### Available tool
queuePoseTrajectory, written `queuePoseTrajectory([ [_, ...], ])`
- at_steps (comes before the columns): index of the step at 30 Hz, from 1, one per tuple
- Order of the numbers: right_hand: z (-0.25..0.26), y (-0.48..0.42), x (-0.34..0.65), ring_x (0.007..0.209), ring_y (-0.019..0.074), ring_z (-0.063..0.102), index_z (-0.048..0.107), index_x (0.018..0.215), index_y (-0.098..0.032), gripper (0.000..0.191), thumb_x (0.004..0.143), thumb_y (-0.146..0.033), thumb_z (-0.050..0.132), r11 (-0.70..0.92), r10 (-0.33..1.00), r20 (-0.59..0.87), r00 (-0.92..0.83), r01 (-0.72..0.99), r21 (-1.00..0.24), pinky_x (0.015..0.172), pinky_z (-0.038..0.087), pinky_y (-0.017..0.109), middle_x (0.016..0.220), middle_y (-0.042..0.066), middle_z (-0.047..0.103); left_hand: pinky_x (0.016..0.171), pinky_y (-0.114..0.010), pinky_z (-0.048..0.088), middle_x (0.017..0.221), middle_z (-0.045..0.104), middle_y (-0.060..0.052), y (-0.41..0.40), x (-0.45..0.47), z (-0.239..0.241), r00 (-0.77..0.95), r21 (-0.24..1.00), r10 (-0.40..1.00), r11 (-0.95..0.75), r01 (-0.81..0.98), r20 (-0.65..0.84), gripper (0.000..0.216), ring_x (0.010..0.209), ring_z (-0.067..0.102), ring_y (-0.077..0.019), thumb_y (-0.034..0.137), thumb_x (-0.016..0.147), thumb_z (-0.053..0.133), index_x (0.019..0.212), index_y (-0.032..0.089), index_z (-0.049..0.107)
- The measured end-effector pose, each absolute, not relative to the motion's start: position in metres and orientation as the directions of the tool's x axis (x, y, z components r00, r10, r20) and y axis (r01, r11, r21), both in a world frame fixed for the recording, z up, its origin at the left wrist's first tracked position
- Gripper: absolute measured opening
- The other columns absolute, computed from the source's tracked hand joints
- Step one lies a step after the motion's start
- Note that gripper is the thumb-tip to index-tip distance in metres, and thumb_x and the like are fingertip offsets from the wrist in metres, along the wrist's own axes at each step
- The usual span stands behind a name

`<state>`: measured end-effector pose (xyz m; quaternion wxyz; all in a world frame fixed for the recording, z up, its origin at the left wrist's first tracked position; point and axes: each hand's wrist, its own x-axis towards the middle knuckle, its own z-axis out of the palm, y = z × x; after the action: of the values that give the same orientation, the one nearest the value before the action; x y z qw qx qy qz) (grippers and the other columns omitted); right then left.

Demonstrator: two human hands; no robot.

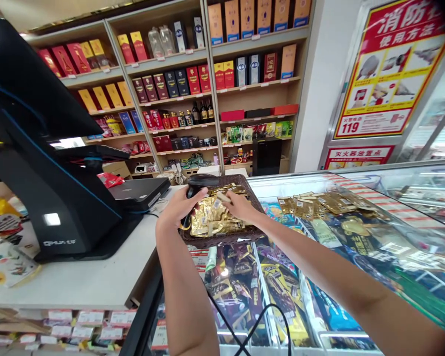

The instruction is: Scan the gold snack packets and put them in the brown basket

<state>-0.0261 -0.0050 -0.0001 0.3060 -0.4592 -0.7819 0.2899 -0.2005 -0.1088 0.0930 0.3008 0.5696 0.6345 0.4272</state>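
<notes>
My left hand (180, 206) is wrapped round the grip of a black barcode scanner (199, 182), whose head points toward the basket. My right hand (236, 204) pinches a small gold foil packet (219, 201) and holds it just under the scanner. Both hands hover over a dark wicker basket (249, 190) filled with several gold packets, which rests on the glass lid of a freezer chest (282, 257). The scanner's black cable (255, 321) loops down between my forearms.
A black till screen (40, 143) and a flat black device (139, 193) stand on the white counter (96, 277) at left. More gold packets (319, 202) lie on the freezer glass at right. Shelves of boxed bottles (185, 79) fill the back wall; a red fire-safety poster (393, 69) hangs right.
</notes>
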Motion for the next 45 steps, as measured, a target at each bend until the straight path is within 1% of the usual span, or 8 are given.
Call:
queuePoseTrajectory([
  [2, -0.007, -0.007, 0.006, 0.075, 0.0247, 0.073, 0.049, 0.100, -0.024, 0.005, 0.097, -0.025, 0.053, 0.219, 0.942, 0.129, -0.309, 0.281, -0.934, 0.070, 0.055, 0.037, 0.076, 0.003, 0.067, 0.052, -0.026, 0.041, 0.064, 0.057, 0.002, -0.103, -0.194, 0.094, -0.166, 0.885, 0.980, -0.019, 0.466, 0.109, 0.053, 0.054, 0.054, -0.0148, 0.069, 0.068, 0.076, 0.083, 0.023, 0.054],
  [4, -0.018, -0.010, 0.035, 0.075, 0.0230, 0.075, 0.045, 0.099, -0.026, 0.013, 0.095, -0.025, 0.057, 0.070, 0.968, 0.077, -0.237, -0.038, -0.997, 0.077, 0.059, 0.039, 0.075, -0.001, 0.066, 0.052, -0.026, 0.041, 0.063, 0.057, 0.003, -0.096, -0.185, 0.095, -0.166, 0.889, 0.980, -0.019, 0.458, 0.107, 0.056, 0.053, 0.053, -0.0142, 0.072, 0.066, 0.076, 0.083, 0.023, 0.053],
  [7, -0.035, -0.015, 0.067, 0.090, 0.0218, 0.077, 0.045, 0.098, -0.026, 0.029, 0.086, -0.026, 0.071, 0.061, 0.985, 0.122, -0.123, -0.418, -0.907, 0.095, 0.058, 0.041, 0.092, 0.001, 0.069, 0.050, -0.025, 0.038, 0.061, 0.057, 0.004, -0.085, -0.167, 0.095, -0.137, 0.914, 0.985, -0.043, 0.403, 0.106, 0.060, 0.051, 0.051, -0.0129, 0.073, 0.065, 0.076, 0.086, 0.023, 0.053],
  [10, -0.050, -0.019, 0.086, 0.107, 0.0234, 0.074, 0.051, 0.101, -0.025, 0.036, 0.080, -0.032, 0.079, 0.117, 0.982, 0.181, -0.048, -0.596, -0.794, 0.107, 0.053, 0.043, 0.106, 0.004, 0.073, 0.049, -0.024, 0.038, 0.062, 0.057, 0.004, -0.078, -0.148, 0.093, -0.018, 0.926, 0.996, -0.072, 0.370, 0.084, 0.059, 0.050, 0.050, -0.0121, 0.072, 0.066, 0.077, 0.086, 0.022, 0.053],
  [15, -0.064, -0.017, 0.098, 0.113, 0.0248, 0.071, 0.058, 0.091, -0.024, 0.032, 0.077, -0.040, 0.082, 0.188, 0.976, 0.211, 0.047, -0.667, -0.721, 0.112, 0.048, 0.045, 0.101, 0.002, 0.075, 0.047, -0.024, 0.036, 0.059, 0.055, 0.003, -0.075, -0.114, 0.090, 0.119, 0.876, 0.993, -0.056, 0.479, -0.001, 0.057, 0.048, 0.048, -0.0116, 0.073, 0.068, 0.074, 0.082, 0.021, 0.053],
  [20, -0.069, -0.007, 0.094, 0.116, 0.0227, 0.070, 0.063, 0.102, -0.025, 0.033, 0.079, -0.041, 0.081, 0.219, 0.969, 0.235, 0.076, -0.700, -0.680, 0.112, 0.049, 0.044, 0.108, 0.003, 0.076, 0.050, -0.024, 0.036, 0.057, 0.055, 0.004, -0.075, -0.087, 0.087, 0.186, 0.866, 0.983, -0.093, 0.492, 0.000, 0.056, 0.050, 0.046, -0.0115, 0.072, 0.068, 0.074, 0.083, 0.021, 0.055],
  [25, -0.073, -0.005, 0.084, 0.119, 0.0214, 0.068, 0.066, 0.108, -0.025, 0.036, 0.080, -0.041, 0.081, 0.253, 0.959, 0.270, 0.086, -0.689, -0.680, 0.111, 0.050, 0.041, 0.118, 0.003, 0.074, 0.052, -0.024, 0.038, 0.057, 0.055, 0.004, -0.076, -0.081, 0.087, 0.205, 0.870, 0.978, -0.077, 0.487, -0.029, 0.055, 0.051, 0.047, -0.0116, 0.070, 0.068, 0.075, 0.084, 0.021, 0.055],
  [45, -0.066, -0.015, 0.085, 0.117, 0.0223, 0.068, 0.065, 0.100, -0.026, 0.032, 0.077, -0.043, 0.079, 0.262, 0.964, 0.230, 0.136, -0.641, -0.722, 0.111, 0.050, 0.043, 0.113, 0.002, 0.074, 0.049, -0.025, 0.033, 0.056, 0.053, 0.004, -0.077, -0.070, 0.087, 0.219, 0.826, 0.975, -0.104, 0.555, -0.024, 0.050, 0.048, 0.044, -0.0115, 0.068, 0.072, 0.072, 0.077, 0.023, 0.052],
])
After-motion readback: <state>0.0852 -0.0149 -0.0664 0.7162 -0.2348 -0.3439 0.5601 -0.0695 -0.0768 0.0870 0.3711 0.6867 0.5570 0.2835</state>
